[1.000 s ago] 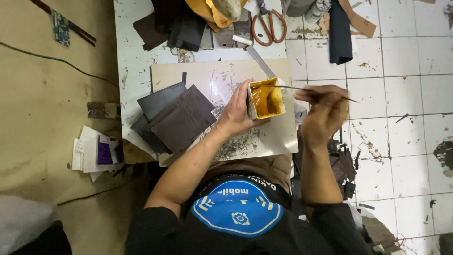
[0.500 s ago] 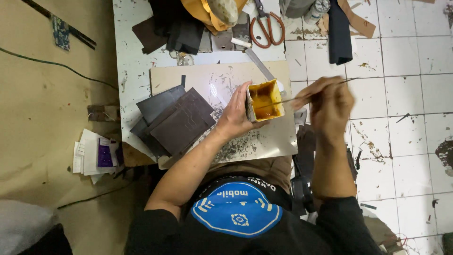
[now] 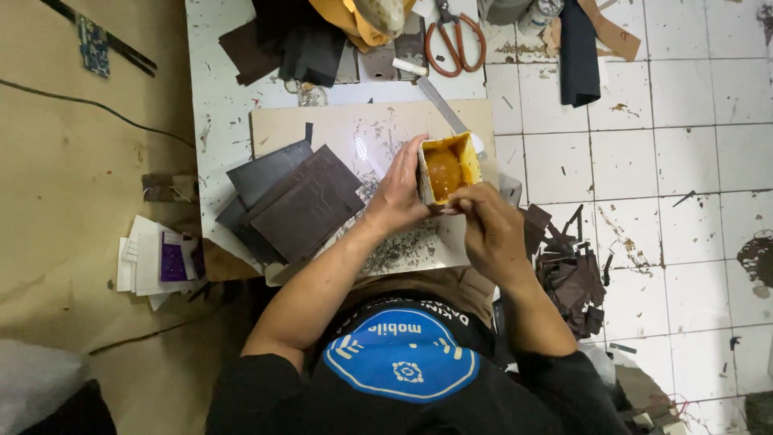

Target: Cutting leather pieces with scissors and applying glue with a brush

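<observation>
My left hand [image 3: 398, 193] is wrapped around a small square tub [image 3: 445, 169] of amber-yellow glue and holds it just above a beige work board [image 3: 354, 129]. My right hand [image 3: 491, 229] is at the tub's near rim with its fingers pinched together. The thin stick it carries is hidden behind those fingers. A fanned stack of dark brown leather pieces [image 3: 298, 201] lies on the board, left of my left hand.
Orange-handled scissors [image 3: 455, 36], a metal ruler [image 3: 441, 105] and dark material lie at the back of the stained white table [image 3: 211, 121]. A pile of dark scraps [image 3: 572, 274] sits on the tiled floor to the right. Papers [image 3: 157, 262] lie on the left.
My right hand, which held the thin stick out to the right of the tub, has swung in to the tub's near rim. The left hand and tub stayed roughly in place.
</observation>
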